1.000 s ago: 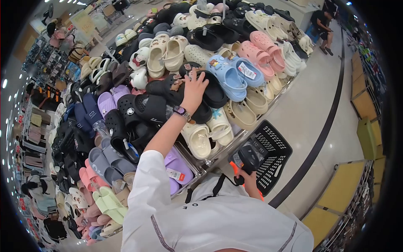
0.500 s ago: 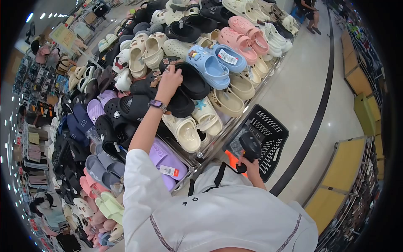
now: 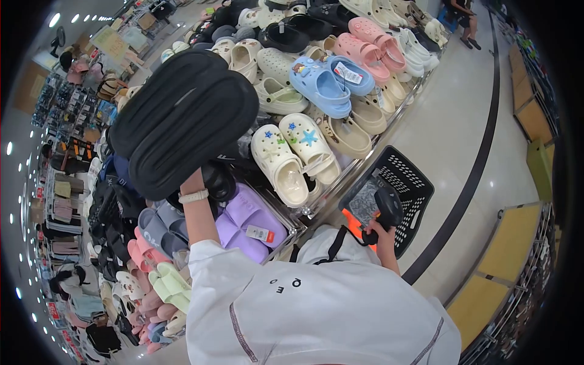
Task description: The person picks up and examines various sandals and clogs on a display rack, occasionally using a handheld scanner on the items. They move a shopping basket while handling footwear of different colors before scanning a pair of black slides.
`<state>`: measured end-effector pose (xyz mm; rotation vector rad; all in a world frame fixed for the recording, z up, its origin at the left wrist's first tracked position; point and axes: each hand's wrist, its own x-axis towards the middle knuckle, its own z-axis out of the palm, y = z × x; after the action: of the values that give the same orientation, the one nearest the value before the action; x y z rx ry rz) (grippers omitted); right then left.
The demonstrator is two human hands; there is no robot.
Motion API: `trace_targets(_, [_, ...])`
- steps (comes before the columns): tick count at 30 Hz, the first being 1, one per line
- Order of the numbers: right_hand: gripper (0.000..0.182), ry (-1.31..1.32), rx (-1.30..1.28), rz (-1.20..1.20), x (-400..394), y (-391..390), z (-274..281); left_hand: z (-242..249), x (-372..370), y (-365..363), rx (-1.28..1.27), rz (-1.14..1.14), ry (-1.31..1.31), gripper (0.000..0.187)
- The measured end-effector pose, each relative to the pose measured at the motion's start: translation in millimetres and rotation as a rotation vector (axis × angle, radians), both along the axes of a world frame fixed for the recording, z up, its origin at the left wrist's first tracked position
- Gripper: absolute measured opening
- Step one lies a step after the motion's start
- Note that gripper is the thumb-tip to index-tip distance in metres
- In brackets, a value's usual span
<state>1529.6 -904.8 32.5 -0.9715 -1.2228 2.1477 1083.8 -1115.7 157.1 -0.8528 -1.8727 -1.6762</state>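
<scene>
A pair of black clogs (image 3: pixel 188 121) is raised above the shoe display, ridged soles turned toward me. My left hand (image 3: pixel 193 182) is behind and below them, its fingers hidden by the soles; it holds the pair up. Under the raised pair are more black shoes and a lilac pair of slides (image 3: pixel 246 219) with a price tag. Cream clogs (image 3: pixel 286 167) with star charms lie to the right. Low at the right, my right hand (image 3: pixel 383 236) is closed round a black handheld scanner (image 3: pixel 389 205), over a black shopping basket (image 3: pixel 413 201).
Blue clogs (image 3: pixel 319 88) and pink clogs (image 3: pixel 365 55) lie farther back on the display. A metal rail (image 3: pixel 389 118) edges it. The tiled aisle (image 3: pixel 453 164) has a dark stripe. At the far end a seated person (image 3: pixel 467 24) is partly visible. Yellow-panelled racks (image 3: pixel 508 240) stand right.
My left hand has lifted the black clogs off the display, up and to the left, soles now facing me. The cream clogs beneath are uncovered. My right hand still holds the scanner.
</scene>
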Motion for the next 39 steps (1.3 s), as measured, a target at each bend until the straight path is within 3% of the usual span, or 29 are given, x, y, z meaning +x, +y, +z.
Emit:
trace_targets(9, [0.025,0.046,-0.012,0.000,-9,-10,9,-8,51,-30,0.204,-0.025,-0.142,0.033])
trace_targets(17, [0.023,0.072,-0.011,-0.082,-10,-16,4,-3,48,41,-0.154,0.116,0.062,0.030])
trace_targets(18, [0.023,0.072,-0.001,-0.102,-9,-17,3,18,69,55,-0.547,0.331,0.276,0.032])
trace_targets(21, [0.023,0.087,-0.028,-0.166,-5,-25,-1,18,71,89,-0.710,0.244,0.466,0.029])
trace_targets(24, [0.023,0.089,-0.017,-0.212,-2,-34,0,2,53,114,-0.887,0.146,0.498,0.023])
trace_targets(30, [0.025,0.091,-0.049,-0.285,2,-48,3,-37,32,168,-1.139,0.058,0.650,0.013])
trace_targets(33, [0.024,0.062,-0.022,-0.325,1,-56,4,-47,40,172,-1.121,0.130,0.664,0.011])
trace_targets(39, [0.022,-0.015,-0.020,-0.338,-1,-68,12,-44,28,164,-1.072,0.031,0.781,0.008])
